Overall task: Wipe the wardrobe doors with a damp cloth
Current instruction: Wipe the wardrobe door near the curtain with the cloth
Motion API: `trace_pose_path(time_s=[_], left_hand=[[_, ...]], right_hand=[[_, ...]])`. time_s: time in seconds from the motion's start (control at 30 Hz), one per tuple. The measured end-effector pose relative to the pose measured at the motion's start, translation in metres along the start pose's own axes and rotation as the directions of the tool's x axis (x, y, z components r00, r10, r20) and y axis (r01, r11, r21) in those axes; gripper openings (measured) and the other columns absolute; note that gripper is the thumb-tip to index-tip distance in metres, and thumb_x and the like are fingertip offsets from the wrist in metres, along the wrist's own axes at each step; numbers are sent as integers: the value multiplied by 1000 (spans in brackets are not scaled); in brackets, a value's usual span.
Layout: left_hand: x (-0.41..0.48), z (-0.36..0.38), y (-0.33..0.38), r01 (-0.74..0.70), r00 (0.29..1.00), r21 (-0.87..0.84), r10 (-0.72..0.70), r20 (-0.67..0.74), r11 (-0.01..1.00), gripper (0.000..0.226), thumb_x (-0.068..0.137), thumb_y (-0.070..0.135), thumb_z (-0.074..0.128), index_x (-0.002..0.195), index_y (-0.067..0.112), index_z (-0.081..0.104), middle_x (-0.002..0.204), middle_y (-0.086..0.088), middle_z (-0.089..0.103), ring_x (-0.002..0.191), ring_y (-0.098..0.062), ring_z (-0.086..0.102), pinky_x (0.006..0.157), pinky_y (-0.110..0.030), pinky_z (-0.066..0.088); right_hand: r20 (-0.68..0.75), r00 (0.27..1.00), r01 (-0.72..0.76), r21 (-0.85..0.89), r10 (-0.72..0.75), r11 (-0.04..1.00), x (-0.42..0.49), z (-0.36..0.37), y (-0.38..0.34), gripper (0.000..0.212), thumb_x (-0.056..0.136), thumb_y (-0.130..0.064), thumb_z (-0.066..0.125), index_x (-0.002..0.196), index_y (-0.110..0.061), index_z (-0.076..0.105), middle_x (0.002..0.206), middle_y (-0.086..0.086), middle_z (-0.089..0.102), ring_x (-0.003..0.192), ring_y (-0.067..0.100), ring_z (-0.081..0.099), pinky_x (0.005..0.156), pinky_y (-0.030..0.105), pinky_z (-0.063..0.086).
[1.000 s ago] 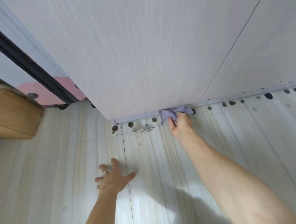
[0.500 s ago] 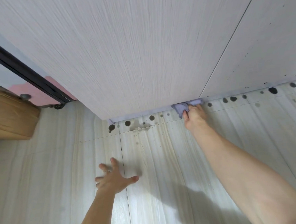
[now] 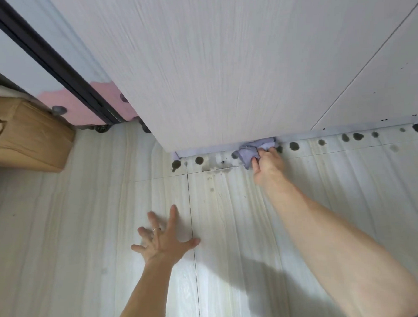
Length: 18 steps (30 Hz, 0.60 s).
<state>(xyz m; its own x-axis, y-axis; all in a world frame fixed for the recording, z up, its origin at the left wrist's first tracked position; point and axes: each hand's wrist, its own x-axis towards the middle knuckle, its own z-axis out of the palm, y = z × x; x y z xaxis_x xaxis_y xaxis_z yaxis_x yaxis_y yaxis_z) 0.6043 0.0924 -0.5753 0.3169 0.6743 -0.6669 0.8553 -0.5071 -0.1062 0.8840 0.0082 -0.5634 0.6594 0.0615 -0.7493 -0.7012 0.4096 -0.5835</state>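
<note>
Cloth [image 3: 251, 151], purple and bunched, is gripped in the curled fingers of the right hand [image 3: 267, 163] and pressed against the bottom edge of the wardrobe door [image 3: 223, 72], at floor level. Left hand [image 3: 162, 243] is laid flat on the pale wood-grain floor [image 3: 86, 237] in front of the door, fingers spread and relaxed. Dark round spots [image 3: 294, 146] are strung along the floor just below the door edge. Cardboard box [image 3: 27, 136], torn, is seen left of the door; contents cannot be told.

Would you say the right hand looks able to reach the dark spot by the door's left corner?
Probably yes: the right hand grips the cloth at the foot of the door, and only open floor lies between it and the spot. The left hand rests well clear.
</note>
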Motion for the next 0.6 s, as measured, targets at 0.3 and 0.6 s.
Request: trace_pose_path(time_s=[0.3,0.6], left_hand=[[8,0,-4,-30,1000,-23,30,9,999,116,68,88,59,146,55,-22,160,-13,-26,141,-47,9,108,-69,27],[11,6,-7,-32,999,10,33,-30,999,117,71,88,56,149,52,-23,160,-18,-25,139,-50,9,112,-66,21]], right_hand=[[63,983,-174,-3,174,985,-21,52,62,21,96,5,47,98,-12,59,91,2,62,75,9,61,58,15,55],[18,994,-101,-179,106,979,-24,52,80,26,94,5,51,78,-11,62,83,4,64,72,14,64,66,25,59]])
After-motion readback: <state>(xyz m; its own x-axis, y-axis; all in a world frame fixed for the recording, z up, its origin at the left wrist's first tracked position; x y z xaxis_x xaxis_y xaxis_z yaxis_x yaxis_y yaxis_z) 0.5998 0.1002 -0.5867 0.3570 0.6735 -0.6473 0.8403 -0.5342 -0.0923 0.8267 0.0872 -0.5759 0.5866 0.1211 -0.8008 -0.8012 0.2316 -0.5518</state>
